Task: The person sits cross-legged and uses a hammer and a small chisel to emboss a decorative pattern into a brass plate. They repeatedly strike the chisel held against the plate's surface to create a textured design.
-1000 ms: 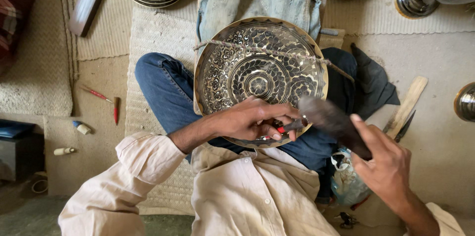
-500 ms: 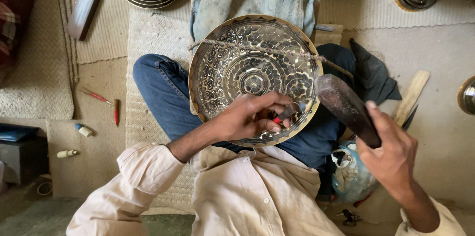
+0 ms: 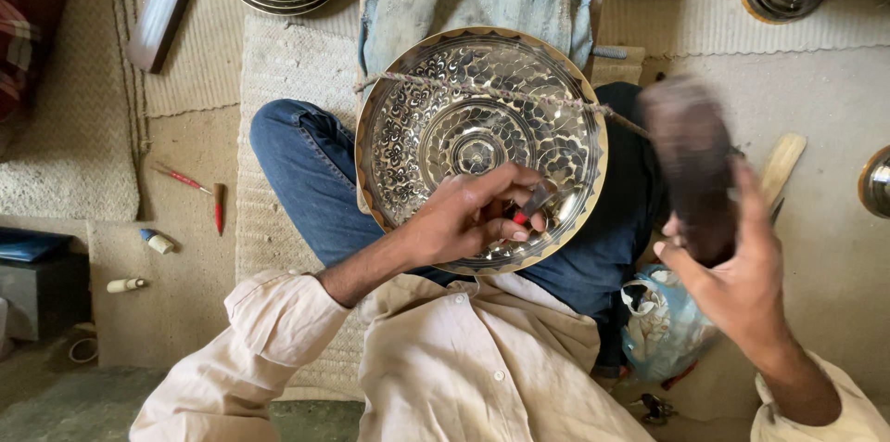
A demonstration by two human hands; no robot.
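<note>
Engraved metal plate propped on lap: stiff, likely slippery, best steadied by rim. Left hand pinching small chisel against it; right hand wrapped round blurred mallet

Engraved brass plate, chisel and mallet in my lap.

I see the round engraved plate, gold-rimmed with a silvery floral and scale pattern, tilted across my knees with a cord stretched over its upper half. A small chisel, dark with a red part, stands with its tip on the plate's lower right area. The dark wooden mallet is blurred, raised just right of the plate's rim.
</note>
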